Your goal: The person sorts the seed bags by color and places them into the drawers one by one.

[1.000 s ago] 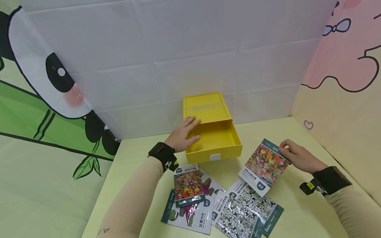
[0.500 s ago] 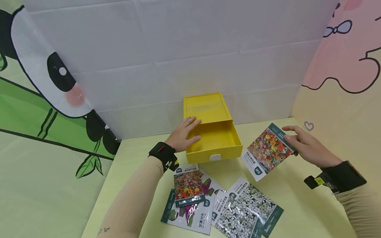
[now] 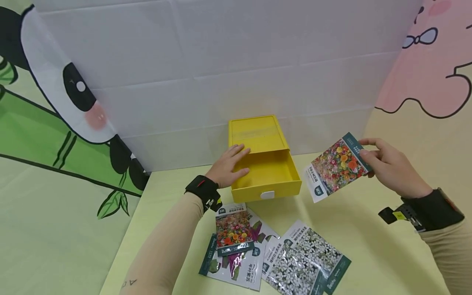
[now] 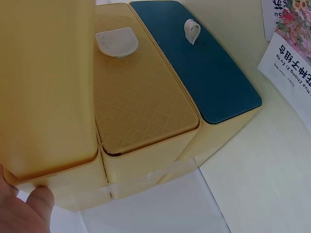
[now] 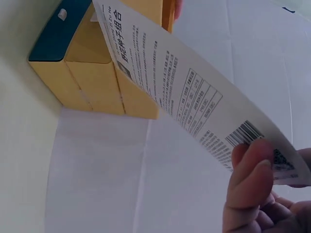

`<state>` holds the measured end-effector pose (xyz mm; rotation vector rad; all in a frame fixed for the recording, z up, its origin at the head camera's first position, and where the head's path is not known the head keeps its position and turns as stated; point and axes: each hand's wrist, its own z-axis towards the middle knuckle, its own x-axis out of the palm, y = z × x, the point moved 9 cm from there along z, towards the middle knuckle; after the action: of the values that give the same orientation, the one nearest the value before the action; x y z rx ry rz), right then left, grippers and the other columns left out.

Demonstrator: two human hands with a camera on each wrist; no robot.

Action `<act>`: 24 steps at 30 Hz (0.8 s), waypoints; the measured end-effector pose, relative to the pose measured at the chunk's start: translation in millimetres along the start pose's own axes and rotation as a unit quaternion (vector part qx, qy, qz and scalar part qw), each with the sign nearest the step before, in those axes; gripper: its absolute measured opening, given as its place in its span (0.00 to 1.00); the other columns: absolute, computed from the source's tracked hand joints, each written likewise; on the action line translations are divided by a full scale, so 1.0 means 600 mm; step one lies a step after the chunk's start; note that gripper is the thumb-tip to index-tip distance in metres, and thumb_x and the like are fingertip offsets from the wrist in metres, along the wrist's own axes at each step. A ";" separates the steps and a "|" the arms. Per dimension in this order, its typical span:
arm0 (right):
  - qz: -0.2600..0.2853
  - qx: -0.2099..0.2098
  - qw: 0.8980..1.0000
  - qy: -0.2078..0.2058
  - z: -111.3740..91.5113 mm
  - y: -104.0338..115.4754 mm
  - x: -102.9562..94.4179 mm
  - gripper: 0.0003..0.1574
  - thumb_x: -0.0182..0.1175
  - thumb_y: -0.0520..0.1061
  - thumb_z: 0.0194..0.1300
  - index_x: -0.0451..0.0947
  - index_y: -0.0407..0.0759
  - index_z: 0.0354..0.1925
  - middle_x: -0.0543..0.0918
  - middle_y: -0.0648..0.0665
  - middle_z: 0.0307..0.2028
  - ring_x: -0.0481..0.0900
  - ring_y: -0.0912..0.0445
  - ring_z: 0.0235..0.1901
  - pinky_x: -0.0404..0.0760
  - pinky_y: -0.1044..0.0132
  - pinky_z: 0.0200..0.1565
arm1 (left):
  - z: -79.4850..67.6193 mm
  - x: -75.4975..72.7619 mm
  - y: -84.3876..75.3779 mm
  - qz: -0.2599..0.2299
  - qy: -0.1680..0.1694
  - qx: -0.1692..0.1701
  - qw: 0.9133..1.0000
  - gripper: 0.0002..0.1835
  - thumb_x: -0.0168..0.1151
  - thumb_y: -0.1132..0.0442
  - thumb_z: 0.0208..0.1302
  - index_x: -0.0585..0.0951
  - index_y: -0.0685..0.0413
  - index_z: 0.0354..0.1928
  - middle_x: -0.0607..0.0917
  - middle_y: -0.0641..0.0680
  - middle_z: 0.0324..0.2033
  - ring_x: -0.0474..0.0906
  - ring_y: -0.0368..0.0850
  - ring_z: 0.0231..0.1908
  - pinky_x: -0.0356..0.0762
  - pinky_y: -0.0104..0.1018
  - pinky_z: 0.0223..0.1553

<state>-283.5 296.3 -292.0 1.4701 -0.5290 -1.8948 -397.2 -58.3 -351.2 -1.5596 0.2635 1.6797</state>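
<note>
My right hand [image 3: 396, 170] pinches a seed packet [image 3: 337, 166] with a mixed-flower picture by its teal end, raised right of the yellow drawer [image 3: 265, 191]. Its white printed back with a barcode faces the right wrist view, where thumb and finger grip the end. The drawer is pulled out from a small cabinet [image 3: 256, 131] against the back wall; the part of its inside that shows holds nothing. My left hand [image 3: 228, 166] rests at the cabinet's left side with fingers extended over the top edge. In the left wrist view its thumb [image 4: 41, 201] touches the cabinet's edge.
Below the top drawer are a second yellow drawer [image 4: 146, 97] and a dark teal one [image 4: 204, 73]. In front lie a smaller flower packet [image 3: 234, 229] on a purple-leaf packet [image 3: 243, 272], and overlapping white-flower packets [image 3: 302, 258]. Printed cloth walls [image 3: 206, 102] surround the table.
My right hand has lifted the mixed-flower packet up and away from the white-flower packets, turning it flatter beside the drawer. The left hand stays at the cabinet.
</note>
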 end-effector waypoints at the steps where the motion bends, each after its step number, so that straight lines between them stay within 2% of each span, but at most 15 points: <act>1: -0.004 -0.001 1.000 -0.011 0.002 0.005 -0.006 0.27 0.43 0.51 0.77 0.60 0.43 0.68 0.81 0.36 0.42 0.77 0.55 0.26 0.73 0.66 0.24 | 0.000 0.000 -0.001 -0.001 0.001 -0.001 1.000 0.34 0.52 0.48 0.71 0.57 0.47 0.75 0.53 0.55 0.74 0.40 0.52 0.74 0.46 0.53 0.72; 5: 0.005 -0.004 0.999 -0.043 0.014 0.020 -0.026 0.27 0.45 0.52 0.76 0.61 0.44 0.68 0.82 0.47 0.37 0.76 0.54 0.25 0.71 0.65 0.22 | 0.000 0.000 -0.001 -0.004 0.003 -0.001 1.000 0.34 0.52 0.48 0.71 0.57 0.48 0.75 0.53 0.56 0.74 0.40 0.52 0.74 0.45 0.53 0.72; 8: 0.022 -0.006 0.998 -0.056 0.022 0.028 -0.033 0.27 0.46 0.51 0.76 0.61 0.43 0.67 0.81 0.57 0.34 0.77 0.56 0.25 0.76 0.67 0.23 | -0.001 -0.001 -0.002 -0.004 0.003 0.001 1.000 0.34 0.53 0.48 0.71 0.57 0.48 0.75 0.53 0.56 0.74 0.41 0.52 0.74 0.46 0.53 0.72; 10: 0.035 -0.007 0.997 -0.063 0.027 0.033 -0.036 0.27 0.46 0.51 0.76 0.61 0.42 0.67 0.81 0.60 0.34 0.79 0.57 0.25 0.79 0.69 0.24 | -0.001 -0.001 -0.002 -0.003 0.003 0.001 1.000 0.34 0.52 0.48 0.71 0.57 0.48 0.75 0.53 0.56 0.74 0.40 0.52 0.74 0.46 0.52 0.72; 17: 0.074 -0.029 0.994 -0.078 0.043 0.062 -0.046 0.28 0.47 0.50 0.75 0.61 0.39 0.66 0.81 0.56 0.35 0.80 0.59 0.28 0.81 0.70 0.26 | 0.001 0.000 -0.003 0.000 -0.001 0.007 1.000 0.34 0.53 0.48 0.71 0.57 0.48 0.75 0.52 0.55 0.74 0.40 0.51 0.74 0.46 0.52 0.72; 24: 0.083 -0.041 0.994 -0.065 0.058 0.094 -0.033 0.30 0.45 0.51 0.75 0.58 0.39 0.69 0.80 0.46 0.39 0.80 0.59 0.30 0.82 0.69 0.27 | -0.001 -0.001 -0.004 -0.005 -0.006 0.008 1.000 0.35 0.53 0.48 0.71 0.57 0.48 0.75 0.53 0.56 0.74 0.41 0.52 0.74 0.46 0.53 0.72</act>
<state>-299.4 268.2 -230.7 1.2171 -0.6066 -1.8653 -395.2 -57.1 -349.9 -1.5370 0.2611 1.6748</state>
